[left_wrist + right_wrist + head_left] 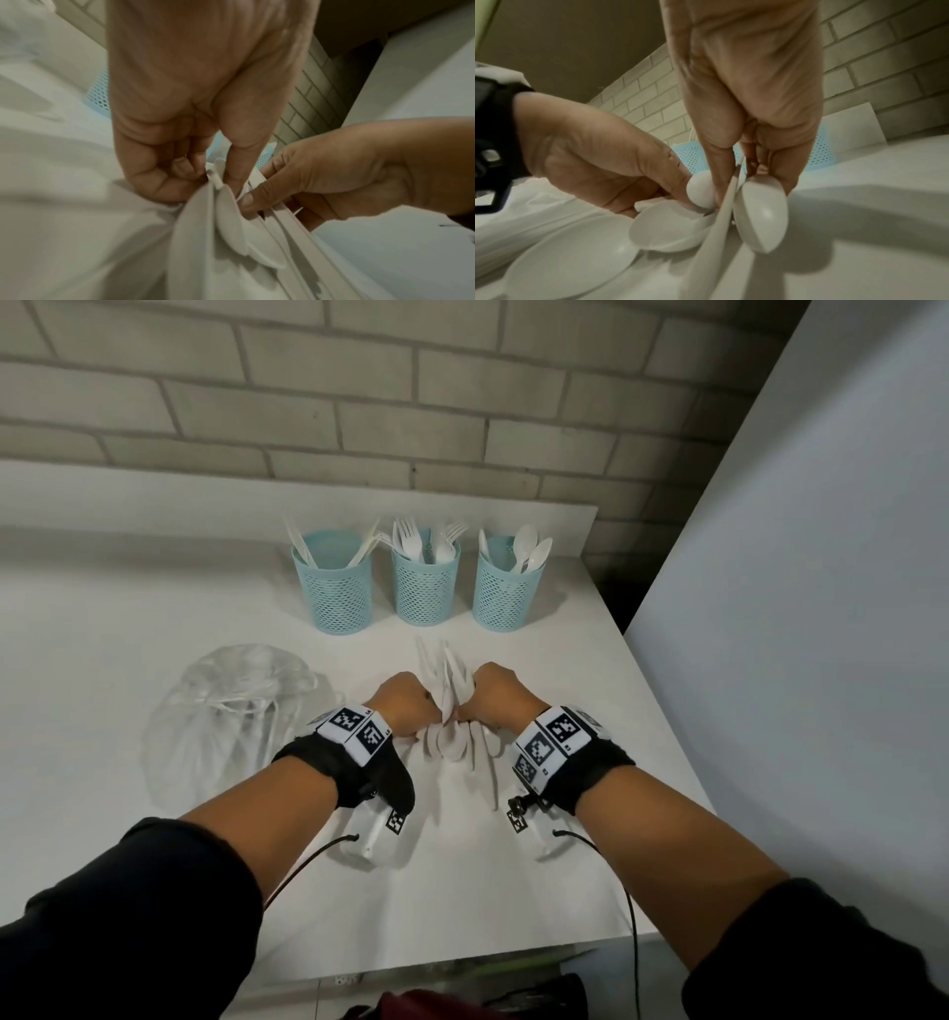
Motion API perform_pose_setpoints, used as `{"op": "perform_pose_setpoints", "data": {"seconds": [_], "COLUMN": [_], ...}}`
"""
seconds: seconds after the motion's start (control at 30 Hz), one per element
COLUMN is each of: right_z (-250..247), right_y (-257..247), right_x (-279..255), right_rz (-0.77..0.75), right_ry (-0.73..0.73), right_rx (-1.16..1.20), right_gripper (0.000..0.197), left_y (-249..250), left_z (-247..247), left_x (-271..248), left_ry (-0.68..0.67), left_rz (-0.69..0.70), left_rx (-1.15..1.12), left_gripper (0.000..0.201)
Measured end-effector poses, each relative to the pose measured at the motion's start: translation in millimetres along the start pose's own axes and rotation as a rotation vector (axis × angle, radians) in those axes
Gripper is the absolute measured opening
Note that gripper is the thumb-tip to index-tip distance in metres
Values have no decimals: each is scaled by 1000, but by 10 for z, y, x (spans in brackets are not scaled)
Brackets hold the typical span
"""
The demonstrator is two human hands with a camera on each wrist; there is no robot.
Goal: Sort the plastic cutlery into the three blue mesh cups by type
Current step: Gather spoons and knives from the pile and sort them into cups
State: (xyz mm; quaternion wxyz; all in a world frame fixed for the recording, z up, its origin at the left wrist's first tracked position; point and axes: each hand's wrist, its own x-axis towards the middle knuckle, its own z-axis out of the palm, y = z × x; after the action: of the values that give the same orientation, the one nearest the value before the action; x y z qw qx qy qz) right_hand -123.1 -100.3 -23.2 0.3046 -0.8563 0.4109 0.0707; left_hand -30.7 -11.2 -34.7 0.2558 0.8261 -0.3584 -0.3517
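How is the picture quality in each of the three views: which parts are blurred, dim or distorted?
Head view: fairly sharp and evenly lit; the wide lens bends the brick wall, and the three cups are clear. Left wrist view: dim, the left hand soft, the edges smeared. Right wrist view: the spoons show small glare spots, and the nearest ones are blurred.

The spoons (672,229) are smooth white plastic with a soft sheen, small highlights glinting on their bowls. The three mesh cups (425,588) are pale blue plastic, matt, perforated all over with small round holes. The table (154,608) has a smooth, matt white top. The bag (231,711) is thin clear plastic film, crinkled and glossy. The wall (359,403) is rough, matt pale brick. The wrist straps (354,773) are black cloth bearing smooth printed marker tiles.
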Motion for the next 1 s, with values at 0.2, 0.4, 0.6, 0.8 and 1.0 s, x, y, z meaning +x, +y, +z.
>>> {"op": "perform_pose_setpoints", "data": {"seconds": [0.2,0.4,0.6,0.8,1.0], "right_z": [-71,-184,-330,-423,-412], "right_y": [-38,-82,-213,-323,-375], "right_x": [62,76,38,30,53], "right_rz": [-14,-67,-84,-105,-111], "right_ry": [103,150,-35,-197,-238], "right_rx": [71,366,988,1158,1267], "right_gripper": [27,9,11,19,31], "left_y": [-55,-52,48,219,195], "left_z": [-100,-256,-517,-649,-752], "left_x": [62,48,-102,-319,-376], "left_ry": [79,21,76,198,108], "left_rz": [-98,-172,-110,-140,-162], "left_rx": [-23,-98,115,76,-278], "left_gripper": [36,16,37,40,16]}}
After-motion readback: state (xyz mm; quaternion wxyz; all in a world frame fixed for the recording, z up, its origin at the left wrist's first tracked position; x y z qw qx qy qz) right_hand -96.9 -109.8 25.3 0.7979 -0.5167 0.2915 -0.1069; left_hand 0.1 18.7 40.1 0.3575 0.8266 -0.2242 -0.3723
